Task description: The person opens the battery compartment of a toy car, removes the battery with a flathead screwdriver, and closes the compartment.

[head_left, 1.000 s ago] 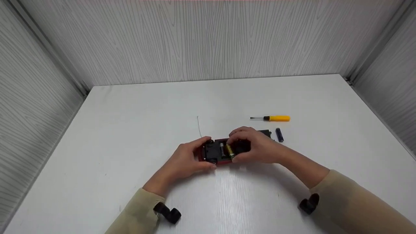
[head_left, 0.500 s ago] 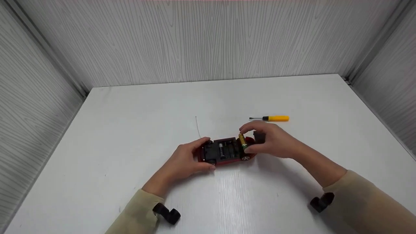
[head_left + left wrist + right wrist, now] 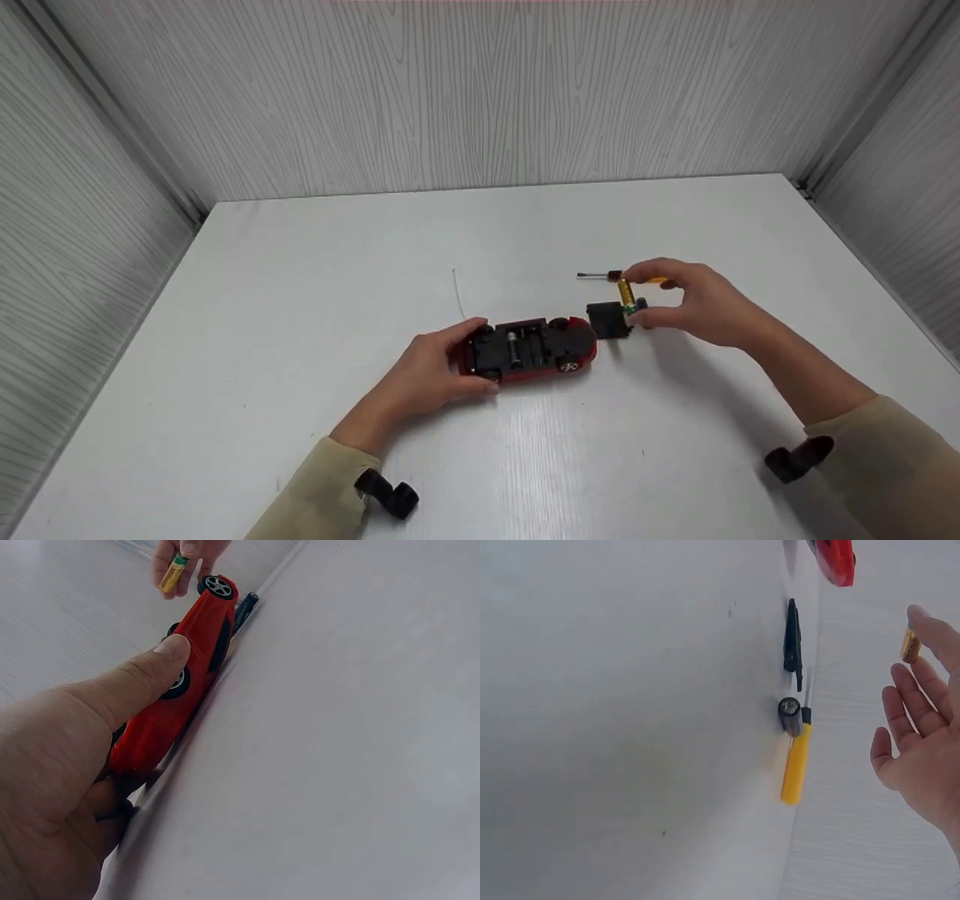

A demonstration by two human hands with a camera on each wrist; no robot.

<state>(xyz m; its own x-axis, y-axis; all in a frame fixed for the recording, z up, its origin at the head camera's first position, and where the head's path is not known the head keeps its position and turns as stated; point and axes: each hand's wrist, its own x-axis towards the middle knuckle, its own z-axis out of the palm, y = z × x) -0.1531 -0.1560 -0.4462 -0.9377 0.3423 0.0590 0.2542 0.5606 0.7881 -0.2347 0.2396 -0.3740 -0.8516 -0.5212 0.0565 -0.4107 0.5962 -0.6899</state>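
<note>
A red toy car (image 3: 579, 342) lies wheels up on the table, its black underside showing an open battery compartment. One dark battery (image 3: 514, 349) sits in that compartment, beside a bare slot. My left hand (image 3: 429, 373) grips the car's left end, thumb on the near side and fingers on the far side. Held up to the right of the car, a yellow battery (image 3: 626, 292) is pinched between thumb and finger of my right hand (image 3: 701, 304). In the right wrist view the other fingers of that hand spread loosely.
A square black cover (image 3: 606, 320) lies off the car's right end. Past it are a loose dark battery (image 3: 789, 717) and a yellow-handled screwdriver (image 3: 796, 767), partly hidden by the right hand in the head view. A thin wire (image 3: 457, 291) sticks out behind the car.
My right hand has lifted the yellow battery from the car's compartment and carried it right, past the black cover. The left hand and the car have stayed in place.
</note>
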